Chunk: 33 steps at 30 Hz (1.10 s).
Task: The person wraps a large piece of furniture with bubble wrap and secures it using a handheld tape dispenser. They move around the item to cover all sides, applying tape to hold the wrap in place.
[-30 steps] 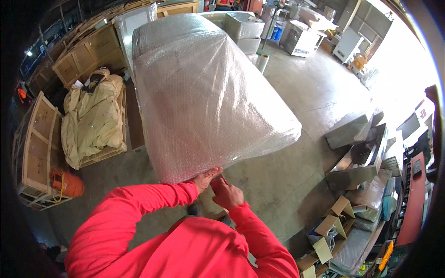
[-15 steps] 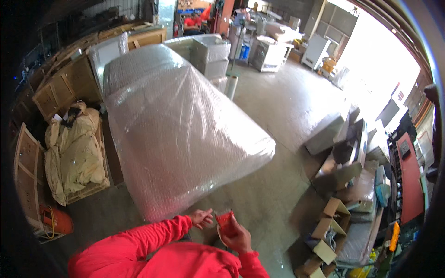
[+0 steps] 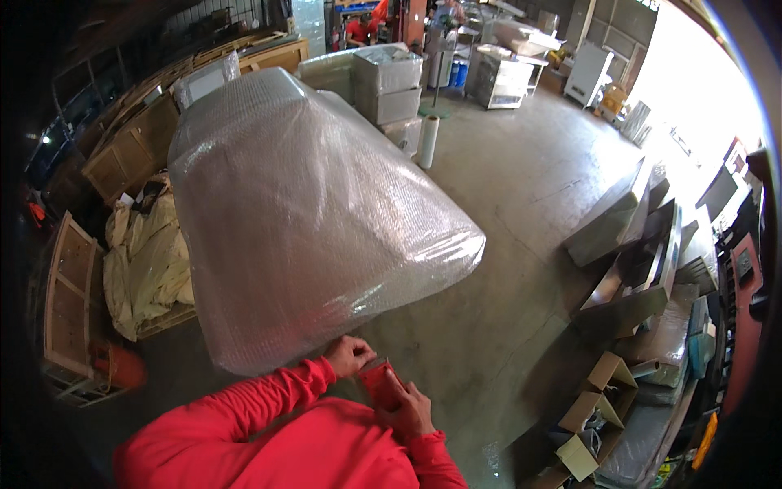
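Observation:
My right hand (image 3: 413, 414) is wrapped round a red packing tape dispenser (image 3: 380, 383), its narrow top end pointing up. Close beside that end is my left hand (image 3: 350, 356), its fingers curled into a pinch; whatever they hold is too small to make out. Just beyond both hands stands a big bulky object wrapped in bubble wrap (image 3: 318, 220), with its near lower edge close to my left hand. The wrap is shiny and creased, stretched over a sloping top and a corner that juts out to the right.
At left are a wooden crate (image 3: 72, 297), a beige cloth-covered bundle (image 3: 151, 269) and an orange cylinder (image 3: 122, 365). Cardboard boxes (image 3: 611, 375) and wrapped panels lie at right. A film roll (image 3: 428, 143) stands behind, near wrapped boxes (image 3: 389, 77). A person in red (image 3: 361, 33) is far back.
My left hand has closed from loosely spread fingers into a pinch and moved slightly up. The dispenser and right hand have shifted a little left. The whole view has turned slightly.

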### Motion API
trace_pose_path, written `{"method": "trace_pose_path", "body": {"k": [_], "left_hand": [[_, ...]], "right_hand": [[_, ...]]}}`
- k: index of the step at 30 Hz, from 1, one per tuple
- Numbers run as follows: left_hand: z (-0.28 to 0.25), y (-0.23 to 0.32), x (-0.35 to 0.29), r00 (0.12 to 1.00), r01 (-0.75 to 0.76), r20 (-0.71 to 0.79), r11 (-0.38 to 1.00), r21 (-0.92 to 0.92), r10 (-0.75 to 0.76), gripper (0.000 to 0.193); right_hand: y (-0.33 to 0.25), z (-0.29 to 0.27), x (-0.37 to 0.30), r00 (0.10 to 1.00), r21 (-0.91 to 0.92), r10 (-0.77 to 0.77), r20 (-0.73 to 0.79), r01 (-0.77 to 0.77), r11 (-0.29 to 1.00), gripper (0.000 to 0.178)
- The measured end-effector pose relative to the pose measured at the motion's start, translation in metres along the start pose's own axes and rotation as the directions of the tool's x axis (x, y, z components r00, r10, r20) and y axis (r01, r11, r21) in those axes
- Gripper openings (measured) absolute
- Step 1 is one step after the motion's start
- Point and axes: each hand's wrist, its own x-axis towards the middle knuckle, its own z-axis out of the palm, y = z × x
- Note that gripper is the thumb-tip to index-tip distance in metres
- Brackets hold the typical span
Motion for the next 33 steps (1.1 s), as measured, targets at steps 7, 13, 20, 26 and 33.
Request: {"method": "trace_pose_path", "body": {"k": [7,13,20,26,33], "left_hand": [[-0.062,0.137,0.061,0.813,-0.216,-0.185,0.581,0.785,0.553,0.012],[-0.099,0.119,0.099,0.777,-0.218,-0.275,0.652,0.726,0.566,0.020],[-0.090,0.106,0.117,0.777,-0.140,-0.334,0.663,0.736,0.534,0.039],[-0.013,0.039,0.073,0.804,-0.517,0.400,0.185,0.836,0.440,0.060],[0.002,-0.065,0.096,0.862,-0.293,0.489,-0.651,0.700,0.138,0.066]], "right_hand": [[0.058,0.004,0.044,0.998,0.041,0.060,-0.010,-0.059,0.997,0.092],[0.060,0.026,0.122,0.998,0.049,0.042,0.040,-0.044,0.998,0.095],[0.063,0.027,0.134,0.990,0.013,0.074,0.120,-0.076,0.997,0.094],[0.084,0.062,0.119,0.986,-0.042,0.111,0.126,-0.106,0.993,0.092],[0.075,0.050,0.127,0.905,-0.236,0.289,0.311,-0.221,0.946,0.086]]}}
